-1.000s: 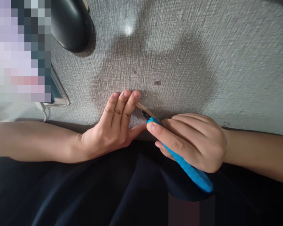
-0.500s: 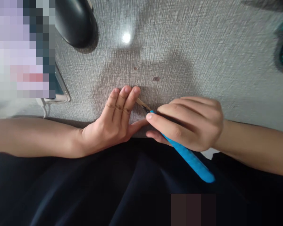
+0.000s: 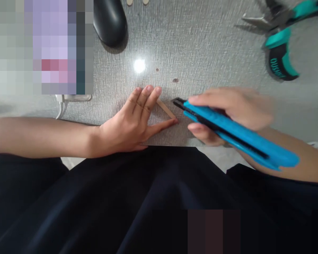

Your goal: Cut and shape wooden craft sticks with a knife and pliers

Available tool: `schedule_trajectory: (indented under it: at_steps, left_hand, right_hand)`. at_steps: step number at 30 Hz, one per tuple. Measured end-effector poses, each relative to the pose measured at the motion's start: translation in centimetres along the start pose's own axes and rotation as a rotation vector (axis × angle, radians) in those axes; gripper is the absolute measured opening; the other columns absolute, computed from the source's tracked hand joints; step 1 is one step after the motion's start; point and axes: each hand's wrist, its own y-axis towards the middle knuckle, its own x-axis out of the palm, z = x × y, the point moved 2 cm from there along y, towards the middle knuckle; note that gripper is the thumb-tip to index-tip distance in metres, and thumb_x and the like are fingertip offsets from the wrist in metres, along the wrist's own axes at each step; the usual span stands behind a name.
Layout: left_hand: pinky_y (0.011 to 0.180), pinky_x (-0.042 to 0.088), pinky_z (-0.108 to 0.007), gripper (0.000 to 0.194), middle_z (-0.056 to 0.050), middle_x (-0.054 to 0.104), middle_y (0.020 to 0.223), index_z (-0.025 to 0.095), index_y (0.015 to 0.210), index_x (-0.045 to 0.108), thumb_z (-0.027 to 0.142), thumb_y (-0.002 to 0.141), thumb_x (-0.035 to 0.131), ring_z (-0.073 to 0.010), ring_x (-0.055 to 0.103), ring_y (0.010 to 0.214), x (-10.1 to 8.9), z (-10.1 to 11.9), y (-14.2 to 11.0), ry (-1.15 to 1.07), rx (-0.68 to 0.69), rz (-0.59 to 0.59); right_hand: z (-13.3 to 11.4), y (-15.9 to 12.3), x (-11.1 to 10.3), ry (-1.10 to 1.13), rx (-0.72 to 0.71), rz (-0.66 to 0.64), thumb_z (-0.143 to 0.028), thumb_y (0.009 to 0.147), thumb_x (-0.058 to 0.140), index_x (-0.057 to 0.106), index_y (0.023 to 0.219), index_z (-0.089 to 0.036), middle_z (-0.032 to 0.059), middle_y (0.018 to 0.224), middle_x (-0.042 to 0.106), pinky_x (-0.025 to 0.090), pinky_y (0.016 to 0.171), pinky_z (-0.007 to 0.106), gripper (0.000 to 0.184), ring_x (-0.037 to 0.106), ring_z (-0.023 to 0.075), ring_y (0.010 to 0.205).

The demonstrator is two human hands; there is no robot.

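Observation:
My left hand lies on the table near its front edge, fingers stretched out. Under its fingertips and against its thumb tip it holds down a narrow wooden craft stick, whose middle shows between them. A blue utility knife is gripped in my right hand, which is partly blurred by motion. The knife's black tip points left and sits just right of the stick, apart from it. Its handle slants down to the right across my right forearm.
A black computer mouse sits at the upper left beside a pixelated area and a white cable. Pliers with teal and black handles lie at the upper right. Two rounded stick ends show at the top edge.
My right hand has lifted the knife away from the stick, up and to the right, baring more of the stick. The view has shifted, bringing the pliers further in.

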Motion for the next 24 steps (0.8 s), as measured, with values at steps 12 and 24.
schedule_trajectory:
  at_steps: [12, 24]
  left_hand:
    - [0.143, 0.036, -0.082, 0.129, -0.031, 0.007, 0.201, 0.025, 0.195, 0.006, 0.076, 0.102, 0.079, -0.0658, 0.03, 0.18, 1.9, -0.7, -0.5, -0.069, 0.01, 0.047]
    - [0.146, 0.031, -0.084, 0.137, -0.026, -0.004, 0.203, 0.029, 0.194, 0.004, 0.078, 0.096, 0.085, -0.0669, 0.02, 0.182, 2.1, -1.1, -0.3, -0.111, 0.013, 0.036]
  right_hand:
    - [1.1, 1.6, 0.4, 0.259, -0.088, 0.228, -0.038, 0.099, 0.084, 0.086, 0.118, -0.033, -0.0016, 0.086, 0.086, 0.058, 0.06, 0.036, 0.02, 0.078, 0.0198, 0.069]
    - [0.6, 4.1, 0.1, 0.43, 0.092, -0.027, -0.035, 0.093, 0.092, 0.079, 0.104, -0.033, -0.0006, 0.096, 0.087, 0.065, 0.064, 0.035, 0.018, 0.08, 0.0201, 0.074]
